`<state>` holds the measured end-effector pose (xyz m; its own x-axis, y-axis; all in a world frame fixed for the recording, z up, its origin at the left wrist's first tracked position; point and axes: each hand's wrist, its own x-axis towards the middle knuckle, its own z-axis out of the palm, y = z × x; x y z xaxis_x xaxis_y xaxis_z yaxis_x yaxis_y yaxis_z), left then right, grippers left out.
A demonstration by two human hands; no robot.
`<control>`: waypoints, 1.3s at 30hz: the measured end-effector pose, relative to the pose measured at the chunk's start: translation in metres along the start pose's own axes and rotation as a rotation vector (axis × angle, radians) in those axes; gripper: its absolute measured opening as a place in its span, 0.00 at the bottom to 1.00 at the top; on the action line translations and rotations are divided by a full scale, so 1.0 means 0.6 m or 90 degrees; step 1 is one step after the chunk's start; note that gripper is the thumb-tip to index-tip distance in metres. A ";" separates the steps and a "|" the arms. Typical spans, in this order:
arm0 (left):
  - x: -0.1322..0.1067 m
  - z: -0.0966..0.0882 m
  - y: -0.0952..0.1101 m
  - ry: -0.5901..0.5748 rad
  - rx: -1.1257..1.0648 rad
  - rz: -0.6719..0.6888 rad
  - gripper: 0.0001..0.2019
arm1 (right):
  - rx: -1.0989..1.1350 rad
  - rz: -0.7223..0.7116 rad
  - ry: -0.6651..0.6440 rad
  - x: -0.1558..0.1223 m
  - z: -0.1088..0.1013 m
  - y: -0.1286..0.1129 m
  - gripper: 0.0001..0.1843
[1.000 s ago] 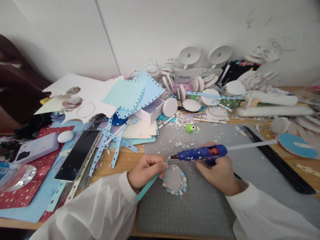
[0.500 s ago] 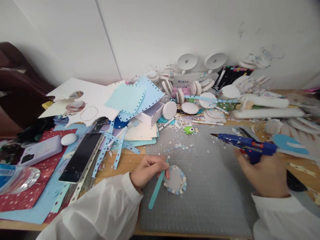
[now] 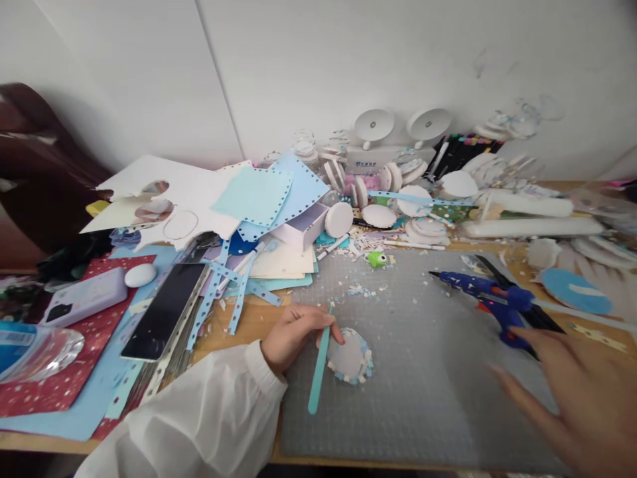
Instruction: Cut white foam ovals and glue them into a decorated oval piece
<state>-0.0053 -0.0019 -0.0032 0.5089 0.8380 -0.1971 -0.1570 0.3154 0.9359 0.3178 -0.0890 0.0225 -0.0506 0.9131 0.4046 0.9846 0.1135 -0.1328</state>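
Note:
My left hand (image 3: 297, 332) pinches a teal craft stick (image 3: 319, 372) that slants down toward the mat's front edge. One of its fingertips touches the near-left rim of a round white disc (image 3: 351, 355), edged with small white and pale blue star pieces. A blue hot glue gun (image 3: 490, 295) lies on its side on the mat, nozzle pointing left. Close to the gun's handle, my right hand (image 3: 572, 392) has its fingers apart and holds nothing.
A grey cutting mat (image 3: 413, 411) lies in front of me. Paper sheets (image 3: 253, 192), a phone (image 3: 164, 312) and a water bottle (image 3: 37, 352) are at the left. White discs (image 3: 378, 216) crowd the back, near a small green figure (image 3: 377, 259).
The glue gun has gone from my right hand to the mat. That hand has opened and drawn back toward the lower right. My left hand has tilted the stick slightly more upright.

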 end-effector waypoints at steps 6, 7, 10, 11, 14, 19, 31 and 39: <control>0.000 0.002 0.001 0.025 -0.037 -0.014 0.16 | 0.037 -0.378 -0.014 0.054 -0.009 -0.172 0.16; 0.001 0.002 0.000 0.029 -0.042 -0.015 0.16 | 0.046 -0.414 -0.021 0.067 -0.004 -0.195 0.16; 0.001 0.001 -0.003 0.053 -0.055 -0.010 0.15 | 0.078 -0.502 -0.013 0.097 0.014 -0.243 0.16; 0.001 0.001 -0.003 0.063 -0.058 -0.007 0.15 | 0.075 -0.528 -0.009 0.105 0.021 -0.253 0.16; 0.000 0.000 -0.003 0.077 -0.052 0.001 0.18 | 0.060 -0.583 0.016 0.119 0.038 -0.270 0.12; 0.001 0.001 -0.004 0.066 -0.018 0.007 0.20 | 0.071 -0.606 0.084 0.128 0.055 -0.276 0.12; -0.015 0.011 0.003 -0.009 0.344 0.291 0.19 | 0.609 -0.155 0.128 0.118 0.103 -0.175 0.10; -0.013 0.020 -0.002 -0.044 0.603 0.291 0.24 | 1.111 0.196 -0.123 0.110 0.103 -0.175 0.13</control>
<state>0.0009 -0.0141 0.0003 0.6199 0.7529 0.2212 0.3645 -0.5259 0.7685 0.2009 -0.0166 0.0068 -0.0608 0.9933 0.0979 -0.3336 0.0722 -0.9400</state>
